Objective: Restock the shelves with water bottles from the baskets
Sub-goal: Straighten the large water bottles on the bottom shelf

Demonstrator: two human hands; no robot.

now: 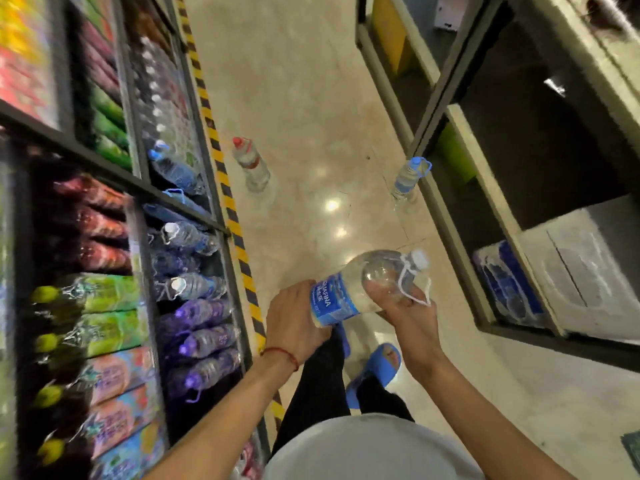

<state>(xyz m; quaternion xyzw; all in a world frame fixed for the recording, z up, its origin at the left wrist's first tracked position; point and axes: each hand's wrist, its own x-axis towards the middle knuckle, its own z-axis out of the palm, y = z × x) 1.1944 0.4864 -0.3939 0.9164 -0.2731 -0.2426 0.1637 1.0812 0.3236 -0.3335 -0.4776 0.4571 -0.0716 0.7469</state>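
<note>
Both hands held one water bottle [349, 292] on its side above the floor [311, 98]. The left hand [294, 323] gripped its base; the right hand [405, 310] cupped its neck end. The shelves [138, 188] stood just left.

Location type: retail shop, drinks aisle. Indicators: the shelves [104, 166] on the left hold dense rows of identical drinks grouped by colour and label, with water bottles [188, 233] in the bays nearest the floor. Black-and-yellow tape [221, 168] runs along the shelf base beside a polished tile floor [311, 98]. A second rack [460, 140] opposite holds a wrapped pack [509, 292]. Loose bottles [251, 164] stand in the aisle.
</note>
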